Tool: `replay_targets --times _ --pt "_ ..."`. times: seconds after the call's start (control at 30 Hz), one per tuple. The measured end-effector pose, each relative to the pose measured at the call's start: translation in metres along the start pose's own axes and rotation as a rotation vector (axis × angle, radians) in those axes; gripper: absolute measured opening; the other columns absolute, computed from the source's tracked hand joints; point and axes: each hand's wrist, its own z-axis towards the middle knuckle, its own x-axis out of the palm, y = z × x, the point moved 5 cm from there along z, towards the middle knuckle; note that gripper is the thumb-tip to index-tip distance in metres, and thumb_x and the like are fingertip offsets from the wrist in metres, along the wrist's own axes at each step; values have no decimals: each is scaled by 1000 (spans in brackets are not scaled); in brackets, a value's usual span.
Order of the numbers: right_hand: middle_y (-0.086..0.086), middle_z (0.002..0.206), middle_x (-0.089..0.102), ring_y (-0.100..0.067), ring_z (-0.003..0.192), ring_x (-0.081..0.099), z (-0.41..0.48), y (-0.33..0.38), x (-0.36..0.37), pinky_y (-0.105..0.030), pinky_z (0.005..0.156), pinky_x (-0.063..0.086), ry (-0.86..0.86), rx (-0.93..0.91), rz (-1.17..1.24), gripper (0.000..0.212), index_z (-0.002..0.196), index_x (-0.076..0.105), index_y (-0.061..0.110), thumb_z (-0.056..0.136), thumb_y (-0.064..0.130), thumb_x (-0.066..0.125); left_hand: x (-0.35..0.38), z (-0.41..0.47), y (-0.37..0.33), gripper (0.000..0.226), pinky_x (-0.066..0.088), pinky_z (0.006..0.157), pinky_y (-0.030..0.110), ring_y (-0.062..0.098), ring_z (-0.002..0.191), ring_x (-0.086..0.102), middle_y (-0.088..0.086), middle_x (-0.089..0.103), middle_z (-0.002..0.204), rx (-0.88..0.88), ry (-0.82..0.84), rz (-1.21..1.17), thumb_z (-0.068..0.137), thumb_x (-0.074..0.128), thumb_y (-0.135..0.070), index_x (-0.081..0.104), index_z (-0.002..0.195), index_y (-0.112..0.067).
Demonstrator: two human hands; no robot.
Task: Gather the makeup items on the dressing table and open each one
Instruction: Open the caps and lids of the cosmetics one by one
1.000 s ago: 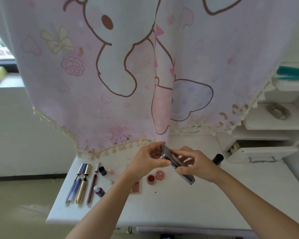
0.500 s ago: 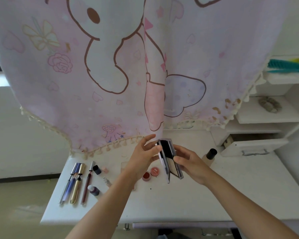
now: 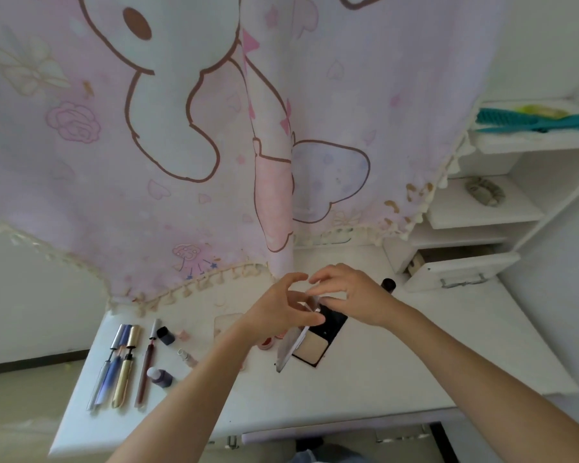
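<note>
Compact [image 3: 310,345] now sits open on the desk [image 3: 348,396], down from mid-air. My left grip [image 3: 281,309] pinches its lid [image 3: 290,349]; right grip [image 3: 351,295], I cannot tell. One more opened.

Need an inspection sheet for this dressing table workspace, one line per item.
Surface: white table.
Job's things: compact lying open; tubes and small bottles at left; red pots partly hidden; black-capped bottle further back.
Clutter: scrunchie and teal comb on shelves.
Hands: left hand and right hand at the compact; grip unclear.
Cables: nothing seen.
Surroundings: pink curtain, open drawer.
</note>
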Motion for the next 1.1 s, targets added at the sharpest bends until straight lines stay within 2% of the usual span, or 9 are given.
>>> replay_targets --times 0.17,0.3,0.47,0.57,0.7,0.77,0.93,1.0,1.1 --pt "-2 118 62 -15 109 51 -5 -5 4 -24 93 37 109 12 -96 23 108 70 18 88 15 57 5 7 3 76 51 90 31 13 91 65 -1 66 110 -36 33 16 74 74 -13 31 135 -22" --pt "-4 112 66 -18 101 60 -9 -14 8 -25 84 42 86 26 -97 23 107 69 14 91 13 53 11 17 5 68 48 68 9 2 84 62 -4 63 107 -59 59 22 78 71 -16 33 135 -22" --pt "-11 102 70 -18 92 63 -16 -58 10 -12 75 40 -98 215 73 20 103 69 3 89 7 56 11 26 19 57 41 84 21 9 107 50 -1 52 129 -49 21 177 79 70 -31 46 129 -20" --pt "-13 91 71 7 71 60 -25 -87 15 -5 68 41 -154 364 235 16 95 71 -1 87 5 58 4 25 36 45 46 71 15 9 103 54 -2 57 121 -59 -80 174 81 67 -28 55 122 -14" --pt "2 72 62 10 56 56 -29 -112 26 0 59 41 -181 503 285 17 97 68 -3 89 3 54 3 26 58 19 36 48 4 -1 60 52 -3 64 80 -105 -204 76 90 56 -16 65 104 -9" --pt "3 68 57 5 54 56 -27 -119 31 0 55 40 -197 541 324 16 96 68 1 89 2 53 7 30 63 16 37 54 9 8 64 52 -3 60 75 -122 -262 34 91 51 -12 67 95 -11" --pt "7 63 53 6 49 56 -18 -135 42 0 52 40 -243 590 371 18 101 66 -2 89 1 53 15 42 79 25 45 77 31 38 98 59 17 68 106 -172 -388 -32 93 49 -16 66 110 -11" --pt "6 63 54 4 54 58 -15 -141 47 2 54 40 -250 602 370 18 100 66 -3 89 1 54 20 44 83 26 44 78 18 30 103 60 7 69 105 -175 -395 -48 93 48 -15 65 113 -15" --pt "-5 78 63 -16 75 59 -10 -148 55 1 58 42 -266 613 376 17 98 67 -4 88 4 55 25 47 80 27 37 65 -7 8 93 57 -5 63 101 -145 -401 -86 93 46 -6 63 113 -11"
